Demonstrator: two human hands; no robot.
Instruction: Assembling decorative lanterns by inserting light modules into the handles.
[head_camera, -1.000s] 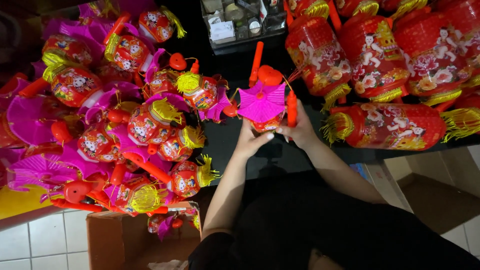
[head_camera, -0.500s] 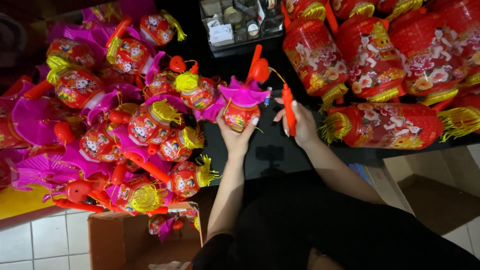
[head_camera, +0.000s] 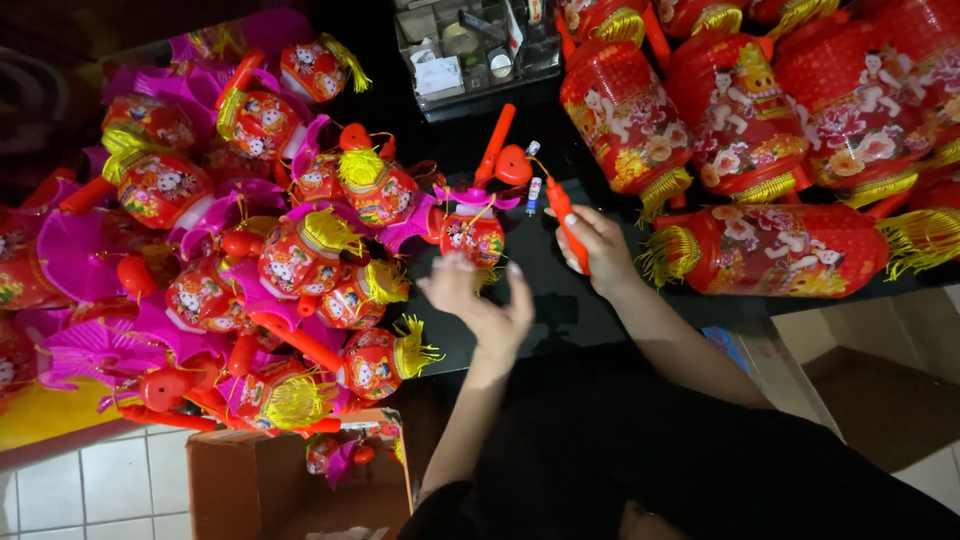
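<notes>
Red plastic marks the thing in hand: a slim orange-red handle stick (head_camera: 566, 222) is gripped in the right hand (head_camera: 597, 248), fingers curled round its lower part. Its long axis runs up and slightly leftward, away from the person, toward a red heart-shaped piece (head_camera: 513, 164) lying on the black tabletop (head_camera: 560, 300). A thin cord appears to run from the stick's top end toward that heart piece, though it is too fine to be sure.

The small red lantern (head_camera: 470, 233) with a magenta top and yellow tassel lies just left of the stick, at the near edge of the pile of similar small lanterns (head_camera: 300, 250). It sits directly beyond the left hand (head_camera: 480, 305), nearly touching its fingertips, so the left hand is the nearer of the two.

The left hand is open and empty, fingers spread wide and blurred, palm toward the lantern, forearm rising from the lower middle of the view. The right forearm comes in from the right, wrist bent inward. Large red cylindrical lanterns (head_camera: 760, 110) lie just beyond the right hand, and an open cardboard box (head_camera: 250, 480) stands below the table edge.
</notes>
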